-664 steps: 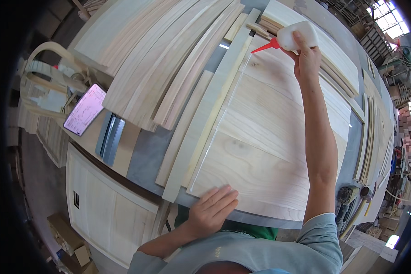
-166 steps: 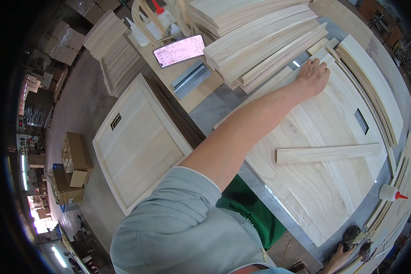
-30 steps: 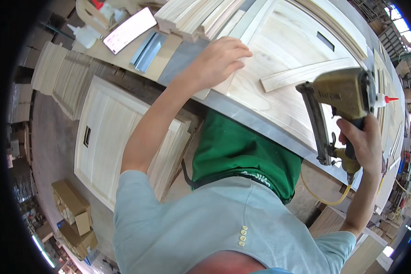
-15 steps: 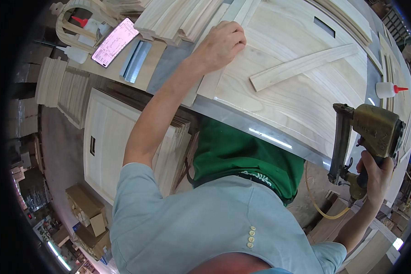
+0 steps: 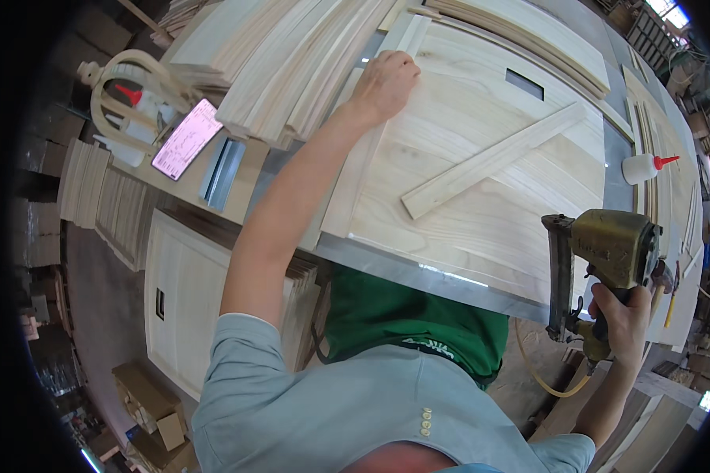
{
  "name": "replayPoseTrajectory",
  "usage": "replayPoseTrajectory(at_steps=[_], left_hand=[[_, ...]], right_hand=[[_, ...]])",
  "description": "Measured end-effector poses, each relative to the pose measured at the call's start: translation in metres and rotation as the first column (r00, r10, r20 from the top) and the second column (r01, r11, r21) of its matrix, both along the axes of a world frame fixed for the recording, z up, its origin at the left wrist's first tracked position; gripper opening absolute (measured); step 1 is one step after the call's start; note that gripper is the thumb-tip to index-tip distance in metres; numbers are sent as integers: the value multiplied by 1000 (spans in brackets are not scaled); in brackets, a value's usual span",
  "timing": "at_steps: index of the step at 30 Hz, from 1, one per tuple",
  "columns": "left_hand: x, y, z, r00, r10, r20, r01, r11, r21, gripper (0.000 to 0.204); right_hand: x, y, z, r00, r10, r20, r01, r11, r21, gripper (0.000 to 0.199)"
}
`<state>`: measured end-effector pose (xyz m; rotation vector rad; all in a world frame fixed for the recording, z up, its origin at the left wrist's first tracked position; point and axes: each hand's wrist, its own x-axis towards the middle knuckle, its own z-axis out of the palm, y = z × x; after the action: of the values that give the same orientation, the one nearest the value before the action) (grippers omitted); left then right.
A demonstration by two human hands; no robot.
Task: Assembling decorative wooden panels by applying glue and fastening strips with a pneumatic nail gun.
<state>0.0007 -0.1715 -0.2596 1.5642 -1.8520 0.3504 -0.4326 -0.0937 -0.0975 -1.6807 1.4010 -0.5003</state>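
Observation:
A pale wooden door panel (image 5: 465, 102), with a small dark slot near its far edge, lies flat on the metal-topped table. Along its left side runs a narrow wooden strip (image 5: 349, 189). The curled fingers of my left hand (image 5: 386, 83) are closed over that strip's far part. In my right hand (image 5: 625, 323) is a brass-coloured nail gun (image 5: 611, 246), gripped by its handle and held upright at the panel's near right corner, with a yellowish air hose (image 5: 556, 390) hanging below. A loose wooden slat (image 5: 493, 162) rests diagonally across the panel.
Stacked boards (image 5: 292, 71) rise at the left, near a pink-screened phone (image 5: 187, 139) and metal channel pieces (image 5: 224, 173). A white glue bottle (image 5: 639, 168) with a red tip stands at right. Finished panels (image 5: 185, 303) lean below the table; more strips (image 5: 521, 43) lie along the far edge.
The whole view has shifted, so the table appears lower and further left. My left hand has slid farther away along the strip. The nail gun stays in my right hand.

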Motion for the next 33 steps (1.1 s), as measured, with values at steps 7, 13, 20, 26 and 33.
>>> replayPoseTrajectory(at_steps=[7, 13, 20, 26, 33], left_hand=[[6, -24, -9, 999, 39, -6, -38, 997, 71, 10], [6, -23, -10, 1000, 26, -14, -25, 999, 49, 10], [4, -26, -10, 997, 72, -39, -69, 995, 76, 10], [4, -26, -11, 994, 87, -62, -81, 993, 89, 10], [3, -26, -10, 995, 72, -64, -66, 994, 87, 14]], right_hand=[[-6, 3, -7, 982, -164, 88, 169, 984, -53, 15], [-10, -2, -9, 991, -135, 6, 135, 991, -11, 15], [-6, -2, -8, 994, -114, 6, 113, 993, 34, 18], [-4, -2, -7, 995, -97, 5, 96, 995, 28, 19], [-5, -2, -9, 995, -97, -10, 97, 995, 33, 19]])
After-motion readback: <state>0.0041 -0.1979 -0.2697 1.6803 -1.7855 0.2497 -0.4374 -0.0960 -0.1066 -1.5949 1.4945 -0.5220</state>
